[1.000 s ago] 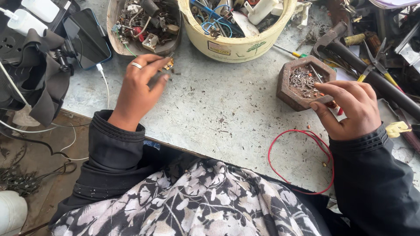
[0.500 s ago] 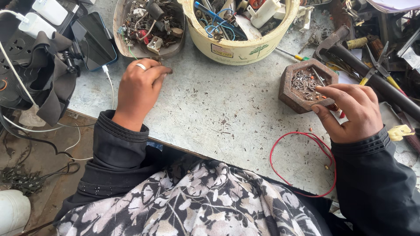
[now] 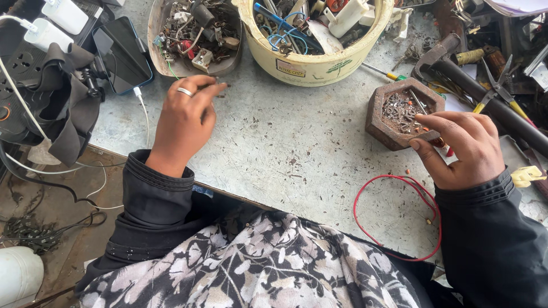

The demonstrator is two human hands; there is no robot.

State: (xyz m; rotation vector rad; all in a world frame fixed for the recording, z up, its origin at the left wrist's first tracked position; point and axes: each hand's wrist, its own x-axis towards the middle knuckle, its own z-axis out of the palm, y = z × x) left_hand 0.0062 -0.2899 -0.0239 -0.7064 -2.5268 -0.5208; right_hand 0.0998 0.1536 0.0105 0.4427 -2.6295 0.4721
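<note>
My left hand (image 3: 185, 117), with a ring on one finger, rests on the grey worktop (image 3: 297, 148) and pinches a small dark metal part (image 3: 221, 86) at its fingertips, just below a shallow dish of scrap parts (image 3: 194, 34). My right hand (image 3: 462, 148) is curled beside a brown hexagonal tray (image 3: 399, 114) full of small screws; a thin red-tipped tool shows under its fingers. A loop of red wire (image 3: 394, 217) lies on the worktop below the right wrist.
A cream bowl (image 3: 314, 40) of wires and plugs stands at the back. A phone (image 3: 123, 54) on a white cable and black fabric lie at the left. Pliers (image 3: 496, 91), a dark pipe (image 3: 491, 102) and clutter fill the right edge. A yellow clip (image 3: 528, 175) lies by my sleeve.
My left hand stays by the scrap dish, fingers closed tighter on the small part. My right hand has shifted slightly closer to the hexagonal tray.
</note>
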